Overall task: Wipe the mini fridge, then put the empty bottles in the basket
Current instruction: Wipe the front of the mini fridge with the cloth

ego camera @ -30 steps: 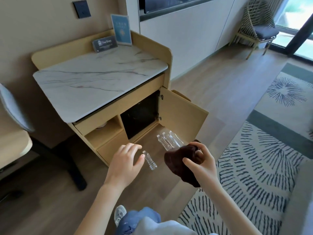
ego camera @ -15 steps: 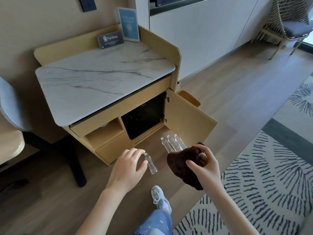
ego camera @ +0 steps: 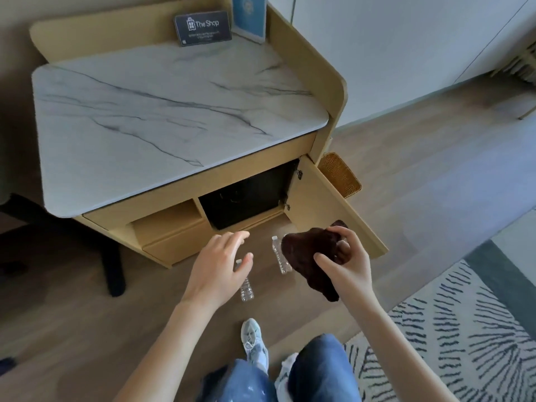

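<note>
The black mini fridge (ego camera: 246, 198) sits inside the wooden cabinet, whose door (ego camera: 333, 216) stands open to the right. My right hand (ego camera: 345, 265) grips a dark brown cloth (ego camera: 313, 256) in front of that door. My left hand (ego camera: 223, 265) hovers open, fingers spread, above a clear empty bottle (ego camera: 246, 287) lying on the floor. Another empty bottle (ego camera: 280, 256) lies beside the cloth, which hides any others. A woven basket (ego camera: 339, 175) stands behind the open door.
The cabinet has a marble top (ego camera: 162, 117) with a dark card (ego camera: 203, 27) and a blue card (ego camera: 249, 13) at the back. A patterned rug (ego camera: 464, 329) lies at the right. My knees and shoes (ego camera: 253, 340) are below. A dark chair leg (ego camera: 113, 271) stands at the left.
My head has come closer and tilted down over the cabinet. Both hands have moved forward toward the fridge opening; the cloth now covers most of the bottle cluster.
</note>
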Tool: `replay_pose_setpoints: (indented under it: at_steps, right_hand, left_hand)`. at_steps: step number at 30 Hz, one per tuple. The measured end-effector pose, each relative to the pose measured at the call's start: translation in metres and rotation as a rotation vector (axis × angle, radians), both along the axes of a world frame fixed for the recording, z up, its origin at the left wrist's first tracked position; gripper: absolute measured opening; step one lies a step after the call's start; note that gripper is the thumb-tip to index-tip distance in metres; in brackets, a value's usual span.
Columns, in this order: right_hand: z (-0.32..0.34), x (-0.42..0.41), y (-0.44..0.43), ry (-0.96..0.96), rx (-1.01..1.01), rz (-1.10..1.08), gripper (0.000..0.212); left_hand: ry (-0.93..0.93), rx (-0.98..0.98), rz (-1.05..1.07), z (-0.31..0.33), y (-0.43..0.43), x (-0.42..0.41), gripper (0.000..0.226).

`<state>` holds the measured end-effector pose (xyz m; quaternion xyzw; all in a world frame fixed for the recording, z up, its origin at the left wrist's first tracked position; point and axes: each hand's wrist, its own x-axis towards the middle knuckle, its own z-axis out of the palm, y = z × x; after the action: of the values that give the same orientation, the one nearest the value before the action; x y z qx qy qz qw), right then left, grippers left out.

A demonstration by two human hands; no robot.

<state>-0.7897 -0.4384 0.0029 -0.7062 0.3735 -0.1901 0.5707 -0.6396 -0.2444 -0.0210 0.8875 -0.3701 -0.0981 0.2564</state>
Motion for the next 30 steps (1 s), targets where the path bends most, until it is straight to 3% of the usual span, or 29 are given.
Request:
replay_pose_setpoints:
  at_steps: [5, 9, 15, 23, 30]
  right_hand:
    - [-0.028, 0.054, -0.043, 0.044, -0.031, 0.143, 0.047]
    - [-0.092, 0.097, -0.071, 0.079, -0.012, 0.241, 0.049]
    - [-0.25, 0.144, -0.104, 0.087, 0.049, 0.277, 0.053]
    - [-0.489, 0.196, -0.135, 0.062, -0.008, 0.355, 0.055]
    - [-0.617, 0.245, -0.152, -0.116, -0.093, 0.468, 0.058]
  left_hand:
    - [0.004, -0.004, 0.09, -0.023, -0.032, 0.027, 0.035]
    - [0.001, 0.018, 0.206, -0.081, -0.049, 0.046, 0.037]
    - [-0.016, 0.029, 0.249, -0.235, -0.084, 0.077, 0.043]
    - [-0.2, 0.106, 0.146, -0.469, -0.1, 0.134, 0.046]
    - [-0.358, 0.035, 0.14, -0.591, -0.114, 0.192, 0.048]
